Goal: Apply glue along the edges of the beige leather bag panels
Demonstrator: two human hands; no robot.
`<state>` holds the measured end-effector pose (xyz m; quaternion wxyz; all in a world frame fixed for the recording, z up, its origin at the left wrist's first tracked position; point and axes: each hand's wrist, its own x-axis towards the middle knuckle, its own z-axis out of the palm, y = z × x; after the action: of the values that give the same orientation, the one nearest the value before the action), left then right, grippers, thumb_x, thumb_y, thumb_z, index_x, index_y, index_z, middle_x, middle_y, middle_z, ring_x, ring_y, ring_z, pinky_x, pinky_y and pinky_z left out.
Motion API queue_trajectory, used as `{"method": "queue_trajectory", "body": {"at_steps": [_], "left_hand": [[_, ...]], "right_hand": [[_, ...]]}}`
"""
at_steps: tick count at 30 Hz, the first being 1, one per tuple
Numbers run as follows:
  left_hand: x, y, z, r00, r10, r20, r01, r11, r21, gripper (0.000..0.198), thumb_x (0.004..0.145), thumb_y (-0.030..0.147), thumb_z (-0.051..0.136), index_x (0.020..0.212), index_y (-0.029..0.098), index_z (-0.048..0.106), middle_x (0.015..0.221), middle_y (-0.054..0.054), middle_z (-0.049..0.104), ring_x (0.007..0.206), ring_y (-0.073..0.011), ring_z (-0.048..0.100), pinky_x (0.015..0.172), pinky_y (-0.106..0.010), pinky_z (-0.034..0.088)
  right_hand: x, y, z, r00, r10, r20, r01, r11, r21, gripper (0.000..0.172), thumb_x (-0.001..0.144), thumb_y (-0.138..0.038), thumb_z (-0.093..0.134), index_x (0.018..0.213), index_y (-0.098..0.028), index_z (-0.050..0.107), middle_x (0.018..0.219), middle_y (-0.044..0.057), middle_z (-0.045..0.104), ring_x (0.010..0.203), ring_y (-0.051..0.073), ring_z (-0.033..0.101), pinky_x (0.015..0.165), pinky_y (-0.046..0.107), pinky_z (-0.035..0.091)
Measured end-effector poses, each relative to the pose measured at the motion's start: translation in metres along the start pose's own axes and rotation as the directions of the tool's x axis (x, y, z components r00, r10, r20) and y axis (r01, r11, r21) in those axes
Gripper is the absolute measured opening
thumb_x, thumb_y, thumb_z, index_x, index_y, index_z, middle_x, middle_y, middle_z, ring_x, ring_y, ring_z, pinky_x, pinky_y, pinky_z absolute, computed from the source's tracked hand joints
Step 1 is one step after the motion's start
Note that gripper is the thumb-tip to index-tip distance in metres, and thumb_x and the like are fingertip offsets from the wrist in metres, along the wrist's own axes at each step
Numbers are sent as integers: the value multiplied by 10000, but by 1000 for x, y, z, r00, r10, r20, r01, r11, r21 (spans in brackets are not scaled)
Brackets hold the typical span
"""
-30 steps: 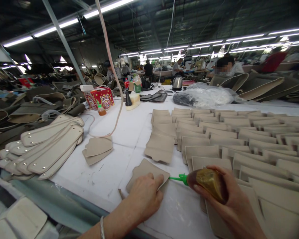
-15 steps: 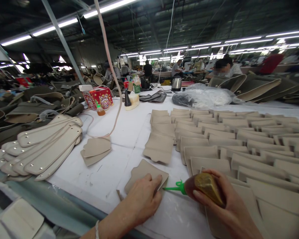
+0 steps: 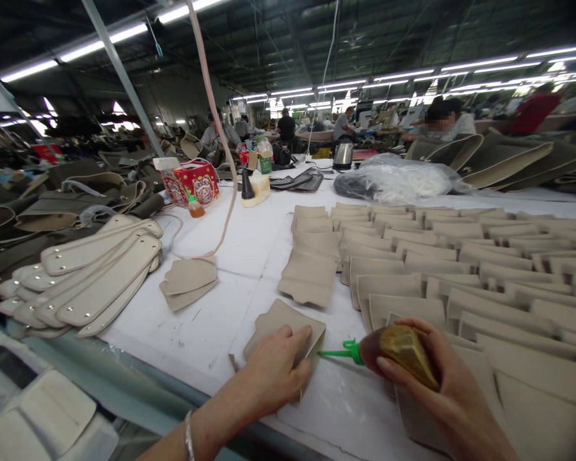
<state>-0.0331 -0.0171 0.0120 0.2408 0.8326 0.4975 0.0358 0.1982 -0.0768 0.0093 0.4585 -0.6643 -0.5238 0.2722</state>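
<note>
Right hand (image 3: 444,381) grips the bottle (image 3: 403,352), green nozzle (image 3: 352,351) just right of the left hand (image 3: 279,365), which presses the beige piece (image 3: 281,317), pinching or not unclear; light squeezing looks best.

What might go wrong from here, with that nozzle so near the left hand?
The green nozzle points at the edge of the tan piece under the left hand, so a hard squeeze might smear the piece or those fingers.

The right hand holds the bottle close to the rows of tan pieces; a careless swing could knock them askew.
</note>
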Motion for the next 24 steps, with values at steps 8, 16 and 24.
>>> {"method": "queue_trajectory", "body": {"at_steps": [8,16,24], "left_hand": [[-1,-2,1,1000,-19,0,19,999,-28,506,885,290,408,1382,234,483,1034,-78,610,971,-266,627,854,-374,494],[-2,0,0,1000,-23,11,23,999,-40,526,890,305,409,1407,219,458,1065,-84,606,996,-262,618,882,-363,481],[-2,-2,0,1000,-15,12,16,998,-63,531,891,325,425,1404,194,463,1074,-98,601,998,-284,617,891,-392,484]], "right_hand": [[-7,3,4,999,4,32,-6,999,54,507,728,-551,673,1111,-263,509,887,-17,655,788,239,640,710,304,471],[-19,5,6,994,20,106,-30,995,99,513,754,-538,676,1148,-263,498,964,2,653,869,250,635,749,300,499],[-23,4,4,989,69,131,-85,988,126,542,733,-545,682,1154,-265,488,964,-12,645,852,233,632,752,282,489]]}}
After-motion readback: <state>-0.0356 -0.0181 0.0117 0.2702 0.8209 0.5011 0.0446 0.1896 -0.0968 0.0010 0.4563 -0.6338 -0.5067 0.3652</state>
